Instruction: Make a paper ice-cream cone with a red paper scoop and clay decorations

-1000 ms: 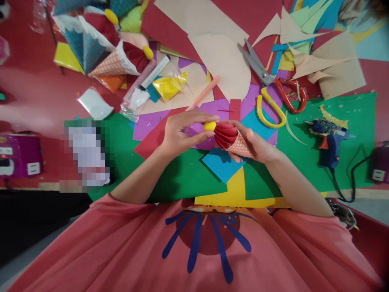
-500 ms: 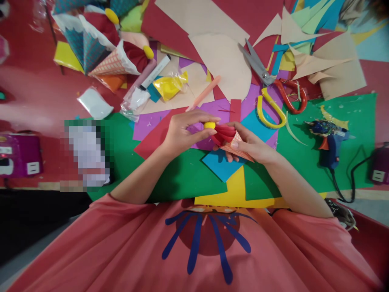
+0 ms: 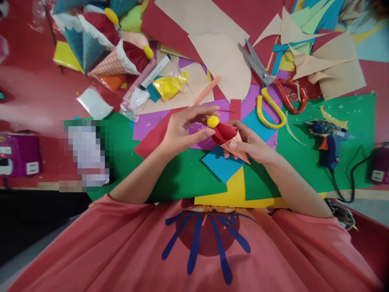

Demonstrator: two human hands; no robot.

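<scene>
A small checked cone (image 3: 240,151) with red folds (image 3: 225,134) inside its mouth is gripped in my right hand (image 3: 253,144), its tip pointing down and right. A yellow ball (image 3: 212,121) sits at the upper left edge of the red folds. My left hand (image 3: 179,132) is beside the ball, thumb and fingers spread apart around it, with nothing visibly pinched between them. A blue paper square (image 3: 223,164) lies beneath the cone on the green sheet (image 3: 188,174).
Large scissors (image 3: 264,77) lie open beyond my right hand. A blue glue gun (image 3: 334,148) with a cord is at the right. Finished-looking cones (image 3: 117,61), a marker (image 3: 154,72) and a yellow packet (image 3: 170,86) are at the upper left. Paper scraps (image 3: 337,65) lie upper right.
My left thumb and fingers have parted from the yellow ball, which now shows whole at the cone's mouth. The cone has tilted slightly, its tip lower.
</scene>
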